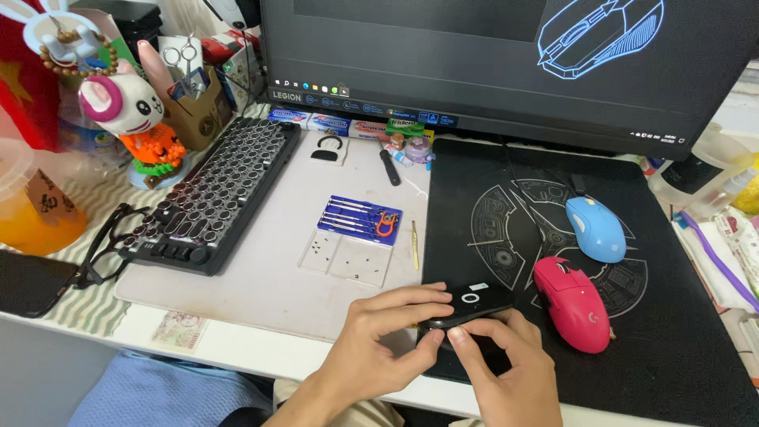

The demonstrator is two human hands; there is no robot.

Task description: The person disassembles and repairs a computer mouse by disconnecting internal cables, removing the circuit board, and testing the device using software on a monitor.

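Both my hands hold a black computer mouse [477, 301] turned underside up at the near edge of the black mouse pad [680, 332]. My left hand [379, 344] grips its near left end with thumb and fingers. From below, my right hand [506, 372] grips it, its thumb and forefinger pinching the underside near the left end. A pink mouse [573, 303] lies just right of my hands. A blue mouse [595, 228] with a cable sits further back on the pad.
A clear case of small screwdrivers [357, 229] and tiny screws lies on the grey desk mat [261, 277], a slim gold tool [414, 244] beside it. A black keyboard [213, 194] stands left, a monitor [490, 63] behind. Glasses [107, 241], a phone [28, 281] and toys crowd the left.
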